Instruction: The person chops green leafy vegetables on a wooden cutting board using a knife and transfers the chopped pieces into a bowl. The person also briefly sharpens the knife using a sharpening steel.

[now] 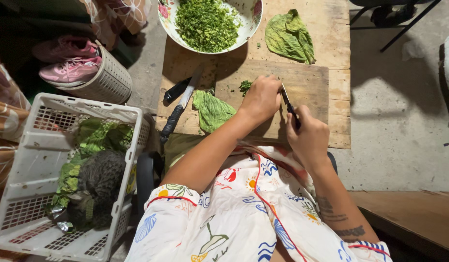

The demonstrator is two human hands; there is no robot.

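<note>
My left hand [261, 98] presses down on the wooden cutting board [309, 82], fingers curled over something I cannot see; a few chopped green bits [244, 87] lie beside it. My right hand [308, 136] grips a knife [288, 104] with a black handle, its blade upright against the left hand's fingers. A green leaf [212, 110] lies at the board's left edge. A second knife [181, 107] with a black handle rests left of that leaf. A white floral bowl [253, 13] full of chopped greens stands beyond the board.
Another green leaf [289, 37] lies on the wooden planks right of the bowl. A white plastic crate [37, 160] with leafy greens stands at my left. A woven basket [108, 80] holds pink shoes. Concrete floor [399, 106] lies to the right.
</note>
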